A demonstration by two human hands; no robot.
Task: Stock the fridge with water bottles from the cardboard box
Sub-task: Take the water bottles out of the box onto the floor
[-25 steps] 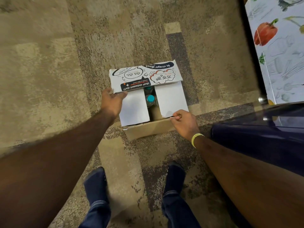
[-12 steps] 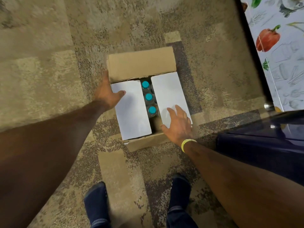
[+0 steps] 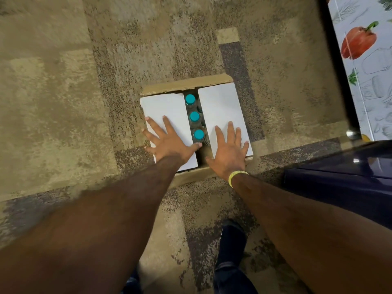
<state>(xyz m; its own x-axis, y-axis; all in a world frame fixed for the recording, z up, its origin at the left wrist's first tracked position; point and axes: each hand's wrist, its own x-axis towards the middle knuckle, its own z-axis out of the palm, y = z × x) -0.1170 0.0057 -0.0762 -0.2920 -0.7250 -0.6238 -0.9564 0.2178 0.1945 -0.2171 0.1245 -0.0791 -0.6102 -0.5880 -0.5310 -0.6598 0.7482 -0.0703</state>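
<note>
A cardboard box (image 3: 186,84) sits on the carpet in front of my feet. Its two white inner flaps lie nearly flat, leaving a narrow gap down the middle. Three water bottles with teal caps (image 3: 194,116) show in that gap. My left hand (image 3: 169,141) rests palm down with fingers spread on the left flap (image 3: 163,107). My right hand (image 3: 229,151), with a yellow wristband, lies flat and spread on the right flap (image 3: 218,102). Neither hand holds anything. Whatever else is in the box is hidden under the flaps.
The fridge (image 3: 364,66), decorated with vegetable pictures, stands at the right edge. A dark blue glossy surface (image 3: 343,177) juts in at lower right, close to my right arm. My right foot (image 3: 233,236) stands on patterned beige and grey carpet just behind the box.
The far outer flap has swung back away from me, exposing the bottle caps. Both hands have moved onto the white inner flaps and now lie flat on them.
</note>
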